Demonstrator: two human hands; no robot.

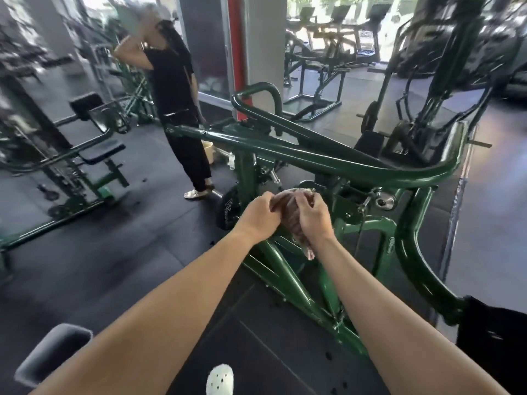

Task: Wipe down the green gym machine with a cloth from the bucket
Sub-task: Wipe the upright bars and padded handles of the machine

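A brownish-pink cloth (289, 209) is bunched up between both of my hands, held in the air over the lower frame of the green gym machine (336, 163). My left hand (261, 213) grips the cloth's left side. My right hand (312, 216) grips its right side, and a tail of cloth hangs down below that wrist. The machine's dark green tubes curve from the upper left round to the right and down. A cream bucket (208, 151) stands on the floor beyond the machine, partly hidden by a person's legs.
A person in black (178, 109) stands on the dark rubber floor to the left of the machine. Other green machines (85, 155) fill the left side and the back. A grey padded roller (54, 352) is at the lower left.
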